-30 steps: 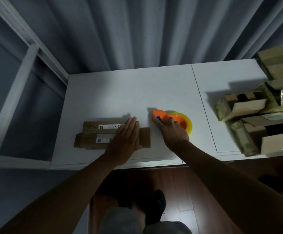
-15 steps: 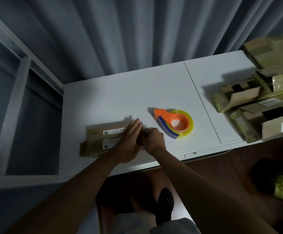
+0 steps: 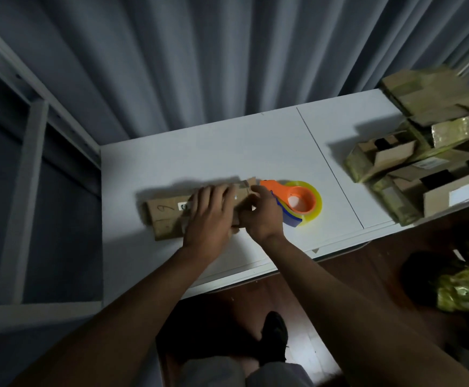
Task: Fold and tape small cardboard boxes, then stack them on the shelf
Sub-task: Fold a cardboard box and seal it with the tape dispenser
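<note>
A flattened brown cardboard box (image 3: 166, 216) with a white label lies on the white table (image 3: 227, 152), near its front edge. My left hand (image 3: 209, 216) rests on the box's right half with its fingers laid over it. My right hand (image 3: 262, 215) grips the box's right end, where a small flap stands up. Just to the right of that hand lies an orange tape dispenser (image 3: 297, 201) with a yellowish roll of tape.
A heap of cardboard boxes (image 3: 429, 152), some open, fills the table's right end. A white shelf frame (image 3: 32, 152) stands to the left. Grey curtains hang behind. Yellow-green wrapping (image 3: 462, 291) lies on the wooden floor at right.
My right hand left the tape dispenser and moved left to the box's right end, where it now grips the cardboard. My left hand stayed on the box. The camera view shifted.
</note>
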